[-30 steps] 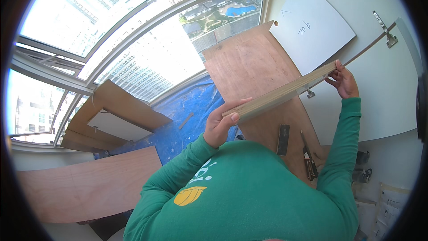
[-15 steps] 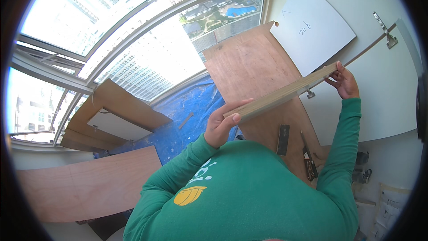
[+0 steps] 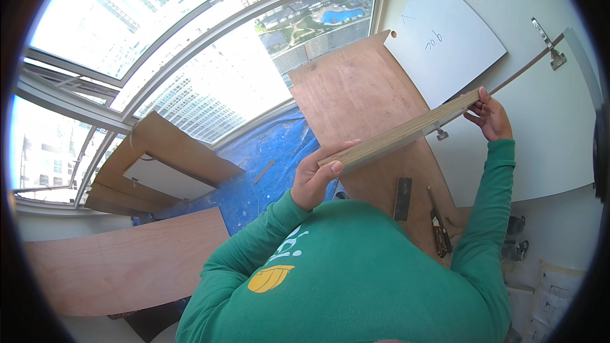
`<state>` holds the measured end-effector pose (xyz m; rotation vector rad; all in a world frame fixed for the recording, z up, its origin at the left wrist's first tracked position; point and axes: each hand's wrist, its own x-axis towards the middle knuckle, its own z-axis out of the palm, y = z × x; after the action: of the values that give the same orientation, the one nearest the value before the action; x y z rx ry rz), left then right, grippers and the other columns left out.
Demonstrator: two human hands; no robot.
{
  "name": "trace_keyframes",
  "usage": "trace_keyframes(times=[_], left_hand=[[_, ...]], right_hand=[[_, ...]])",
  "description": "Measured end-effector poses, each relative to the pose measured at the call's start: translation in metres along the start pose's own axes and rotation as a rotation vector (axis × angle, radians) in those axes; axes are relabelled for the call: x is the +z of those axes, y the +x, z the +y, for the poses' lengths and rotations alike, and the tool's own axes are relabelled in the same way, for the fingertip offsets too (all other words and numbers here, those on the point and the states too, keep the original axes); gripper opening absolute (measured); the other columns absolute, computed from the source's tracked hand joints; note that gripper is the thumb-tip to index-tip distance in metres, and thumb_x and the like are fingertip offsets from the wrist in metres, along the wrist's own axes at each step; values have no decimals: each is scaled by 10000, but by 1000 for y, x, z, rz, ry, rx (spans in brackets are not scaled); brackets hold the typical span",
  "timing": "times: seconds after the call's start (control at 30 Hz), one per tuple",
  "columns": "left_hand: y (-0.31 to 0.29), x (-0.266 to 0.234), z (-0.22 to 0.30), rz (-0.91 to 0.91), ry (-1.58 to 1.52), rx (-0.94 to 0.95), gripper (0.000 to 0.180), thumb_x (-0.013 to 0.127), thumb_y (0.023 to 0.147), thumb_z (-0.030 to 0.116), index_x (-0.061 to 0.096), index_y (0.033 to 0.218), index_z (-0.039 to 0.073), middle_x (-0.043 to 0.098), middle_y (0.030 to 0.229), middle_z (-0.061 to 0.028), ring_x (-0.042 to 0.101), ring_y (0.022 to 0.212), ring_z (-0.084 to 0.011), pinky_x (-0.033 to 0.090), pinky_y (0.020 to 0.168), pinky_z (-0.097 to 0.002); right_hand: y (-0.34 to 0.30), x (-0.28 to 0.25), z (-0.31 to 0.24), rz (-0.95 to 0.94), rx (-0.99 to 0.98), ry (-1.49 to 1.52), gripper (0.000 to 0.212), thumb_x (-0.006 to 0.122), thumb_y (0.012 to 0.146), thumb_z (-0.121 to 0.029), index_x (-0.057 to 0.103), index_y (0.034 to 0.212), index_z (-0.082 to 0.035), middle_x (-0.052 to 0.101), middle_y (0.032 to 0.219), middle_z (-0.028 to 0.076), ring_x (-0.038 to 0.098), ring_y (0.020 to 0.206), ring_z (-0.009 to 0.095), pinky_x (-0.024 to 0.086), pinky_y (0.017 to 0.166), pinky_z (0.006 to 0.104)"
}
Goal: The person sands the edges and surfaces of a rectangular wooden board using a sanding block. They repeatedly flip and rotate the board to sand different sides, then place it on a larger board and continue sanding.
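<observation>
A long, narrow wooden board [image 3: 406,130] with a pale side face is held up in front of me, slanting from lower left to upper right. My left hand [image 3: 314,181] grips its near left end, thumb on one face and fingers on the other. At the far right end, my right hand [image 3: 490,116] pinches the board between thumb and fingers. Beneath it lies a large reddish plywood sheet [image 3: 356,89]. On that sheet, close to my body, are a dark flat block [image 3: 402,199] and a handsaw [image 3: 440,232].
White panels with metal hinges [image 3: 558,59] stand on the right, one a marked white panel [image 3: 438,38]. A blue tarp [image 3: 267,152] covers the floor below the windows. Brown boards [image 3: 159,140] lean at left, and another plywood sheet [image 3: 127,254] lies at lower left.
</observation>
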<state>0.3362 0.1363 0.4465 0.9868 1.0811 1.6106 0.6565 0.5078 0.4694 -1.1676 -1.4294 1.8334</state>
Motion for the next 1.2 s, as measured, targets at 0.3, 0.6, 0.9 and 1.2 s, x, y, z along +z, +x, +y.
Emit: trace_keyframes(times=[0.3,0.6,0.9,1.2], left_hand=[[2,-1,0,-4,-19,2,509,598,1059,267,581,1453,-55,630,1472,-178,582,1361,-254,424,1178,-405],[-1,-1,-1,-10,-10,-5,519,604,1057,277,578,1454,-57,617,1489,-187,570,1378,-263,417,1186,-410],[0,1,-1,3,-23,-8,522,607,1054,277,580,1451,-61,627,1476,-182,586,1356,-255,428,1174,-399],[2,-1,3,12,-25,-20,521,607,1045,258,576,1454,-62,636,1462,-177,592,1352,-258,424,1180,-406]], right_hand=[[-6,13,2,98,-55,-36,545,693,998,-574,695,1194,-65,735,1088,46,687,1025,182,525,992,380],[-17,25,-4,272,-235,-174,474,751,990,-485,767,1034,-13,750,944,46,704,867,139,576,899,324],[-14,24,-6,283,-276,-207,421,764,991,-439,750,1104,-34,738,959,14,682,899,115,564,886,303],[-7,18,-5,163,-154,-102,381,719,1027,-404,676,1193,-63,703,1039,8,659,964,127,550,901,298]])
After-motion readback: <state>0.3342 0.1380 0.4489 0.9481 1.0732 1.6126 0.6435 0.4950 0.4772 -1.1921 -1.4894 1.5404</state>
